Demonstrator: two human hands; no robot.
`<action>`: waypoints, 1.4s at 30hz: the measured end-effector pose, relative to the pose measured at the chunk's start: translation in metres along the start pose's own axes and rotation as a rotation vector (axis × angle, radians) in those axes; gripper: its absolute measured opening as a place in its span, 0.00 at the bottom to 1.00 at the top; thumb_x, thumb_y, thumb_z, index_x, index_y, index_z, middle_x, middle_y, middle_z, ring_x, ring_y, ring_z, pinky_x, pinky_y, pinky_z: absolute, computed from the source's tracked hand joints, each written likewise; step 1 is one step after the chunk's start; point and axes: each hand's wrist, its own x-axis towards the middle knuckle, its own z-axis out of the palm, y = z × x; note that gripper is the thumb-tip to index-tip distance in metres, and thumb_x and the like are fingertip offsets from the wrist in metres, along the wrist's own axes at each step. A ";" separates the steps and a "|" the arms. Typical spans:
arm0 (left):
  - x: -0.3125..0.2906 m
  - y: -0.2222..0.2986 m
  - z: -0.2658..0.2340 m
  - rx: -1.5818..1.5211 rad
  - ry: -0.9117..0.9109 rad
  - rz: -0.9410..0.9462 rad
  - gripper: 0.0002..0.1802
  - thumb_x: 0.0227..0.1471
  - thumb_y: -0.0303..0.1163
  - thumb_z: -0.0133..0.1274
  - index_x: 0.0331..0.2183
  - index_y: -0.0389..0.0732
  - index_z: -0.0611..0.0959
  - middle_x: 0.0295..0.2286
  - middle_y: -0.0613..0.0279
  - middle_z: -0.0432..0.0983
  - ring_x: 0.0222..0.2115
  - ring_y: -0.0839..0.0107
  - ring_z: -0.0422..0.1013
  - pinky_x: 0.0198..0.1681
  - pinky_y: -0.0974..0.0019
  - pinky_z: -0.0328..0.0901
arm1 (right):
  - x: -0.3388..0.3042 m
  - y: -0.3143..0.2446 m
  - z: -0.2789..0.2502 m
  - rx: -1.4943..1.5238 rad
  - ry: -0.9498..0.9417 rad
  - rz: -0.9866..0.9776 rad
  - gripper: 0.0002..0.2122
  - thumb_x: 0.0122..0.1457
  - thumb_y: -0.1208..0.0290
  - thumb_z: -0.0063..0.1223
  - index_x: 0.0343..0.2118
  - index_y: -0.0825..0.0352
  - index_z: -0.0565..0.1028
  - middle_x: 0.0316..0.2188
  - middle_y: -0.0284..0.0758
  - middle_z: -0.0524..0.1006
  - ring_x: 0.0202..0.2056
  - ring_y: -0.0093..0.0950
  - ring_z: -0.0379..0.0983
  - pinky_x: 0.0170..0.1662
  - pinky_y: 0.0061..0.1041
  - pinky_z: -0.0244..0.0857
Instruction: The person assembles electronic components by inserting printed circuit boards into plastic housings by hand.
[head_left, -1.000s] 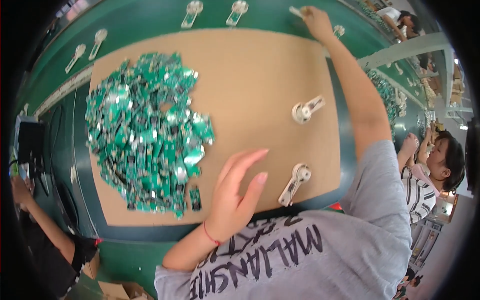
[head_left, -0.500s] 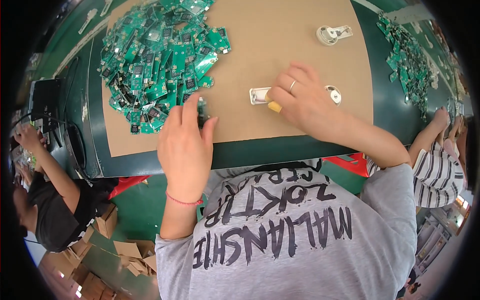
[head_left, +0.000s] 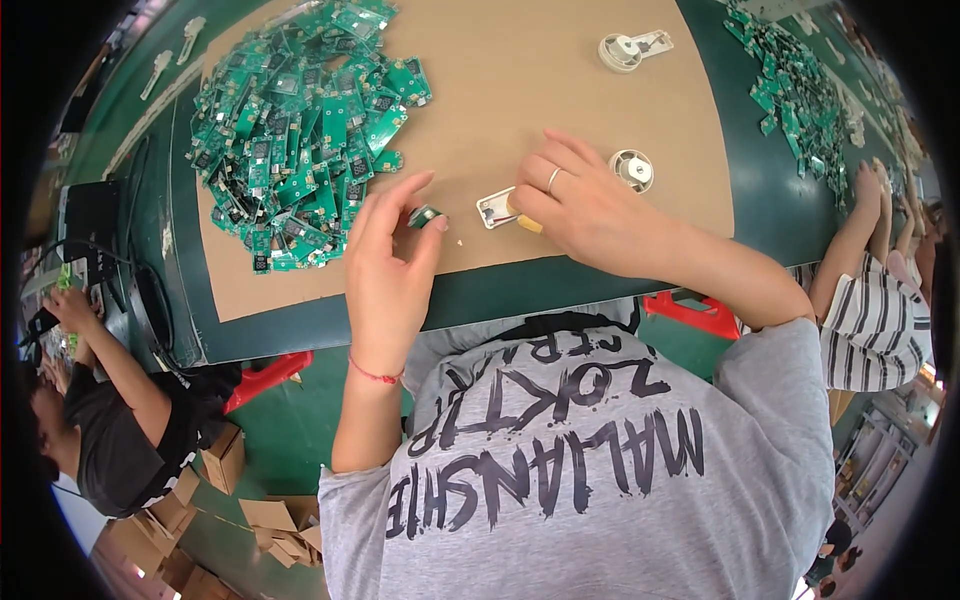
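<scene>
the person's left hand (head_left: 388, 240) is pinched around a small green circuit board (head_left: 424, 214); the half-curled right hand (head_left: 590, 212) covers a white casing (head_left: 493, 209), grip unclear, both near the cardboard sheet's (head_left: 500, 95) front edge.

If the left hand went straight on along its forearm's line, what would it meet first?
The left hand would probably meet the pile of green boards first, though its height above the cardboard is unclear.

Bright, even light leaves only soft, faint shadows on the cardboard sheet (head_left: 520, 80) and pale glints on the circuit boards (head_left: 330, 125), the middle fairly sharp, the edges of the counter (head_left: 290, 326) bowed, the outskirts smearing into a black rim.
</scene>
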 end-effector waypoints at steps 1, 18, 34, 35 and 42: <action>-0.002 0.004 -0.003 0.048 0.004 -0.018 0.19 0.42 0.20 0.54 0.41 0.42 0.76 0.27 0.62 0.68 0.29 0.71 0.66 0.33 0.70 0.62 | 0.000 0.000 0.000 0.002 -0.005 -0.005 0.10 0.41 0.80 0.49 0.30 0.66 0.68 0.31 0.35 0.65 0.39 0.33 0.64 0.56 0.41 0.52; 0.014 0.014 0.010 -0.206 -0.023 0.057 0.07 0.45 0.22 0.54 0.31 0.38 0.78 0.25 0.66 0.68 0.24 0.78 0.64 0.24 0.75 0.58 | 0.003 0.003 -0.020 0.620 -0.004 0.219 0.05 0.48 0.80 0.49 0.29 0.67 0.68 0.28 0.32 0.68 0.34 0.27 0.67 0.43 0.27 0.59; 0.012 0.044 0.016 -0.084 0.170 0.426 0.15 0.35 0.16 0.58 0.31 0.38 0.81 0.26 0.61 0.72 0.24 0.72 0.68 0.24 0.72 0.63 | 0.009 -0.026 -0.038 0.589 0.335 0.353 0.10 0.40 0.75 0.55 0.26 0.64 0.67 0.20 0.28 0.72 0.22 0.25 0.69 0.38 0.24 0.58; 0.012 0.044 0.016 -0.066 0.189 0.451 0.15 0.35 0.16 0.58 0.31 0.39 0.82 0.26 0.61 0.72 0.24 0.71 0.68 0.24 0.72 0.62 | 0.010 -0.026 -0.037 0.589 0.335 0.353 0.10 0.40 0.75 0.55 0.26 0.64 0.67 0.20 0.28 0.72 0.22 0.25 0.69 0.38 0.24 0.58; 0.010 0.039 0.019 0.099 0.336 0.619 0.19 0.31 0.14 0.59 0.32 0.40 0.82 0.24 0.62 0.71 0.22 0.71 0.66 0.23 0.71 0.60 | 0.014 -0.033 -0.033 0.577 0.391 0.360 0.12 0.37 0.77 0.57 0.26 0.65 0.65 0.18 0.29 0.70 0.22 0.26 0.68 0.36 0.25 0.58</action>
